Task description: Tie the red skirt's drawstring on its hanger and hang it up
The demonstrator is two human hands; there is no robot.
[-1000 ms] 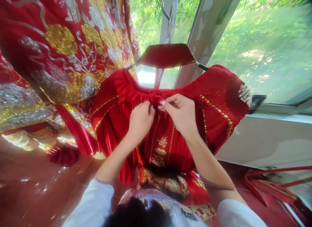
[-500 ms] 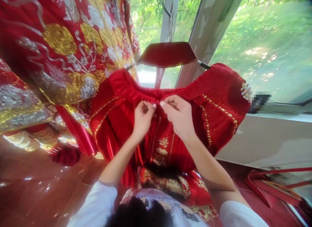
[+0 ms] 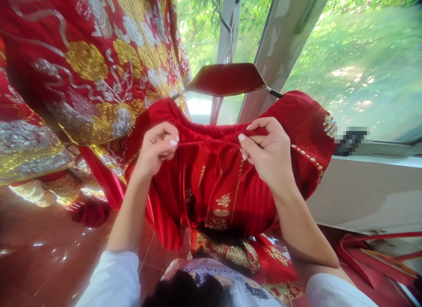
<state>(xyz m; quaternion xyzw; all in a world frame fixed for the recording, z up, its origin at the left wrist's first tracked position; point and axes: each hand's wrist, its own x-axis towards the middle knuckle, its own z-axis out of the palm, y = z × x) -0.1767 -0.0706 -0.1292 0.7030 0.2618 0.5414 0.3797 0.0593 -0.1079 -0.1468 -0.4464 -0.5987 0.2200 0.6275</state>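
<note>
A red garment [image 3: 227, 179] with gold embroidery and rows of beads hangs in front of me on a hanger [image 3: 227, 79] with a red middle part and a metal hook. Across its gathered neckline runs a thin red cord [image 3: 207, 142], stretched nearly straight. My left hand [image 3: 158, 148] pinches one end of the cord. The other end is between thumb and fingers of my right hand [image 3: 267, 151]. Both hands are in front of the neckline, one on each side of its middle.
At left hangs a red robe [image 3: 99, 65] with heavy gold and silver embroidery. Behind the hanger are windows [image 3: 356, 69]. A red-framed object [image 3: 365, 254] stands on the floor at lower right. Red and gold cloth [image 3: 227, 254] lies below, close to my body.
My hands have moved apart from the middle of the neckline, left and right. The red cord is now drawn taut between them.
</note>
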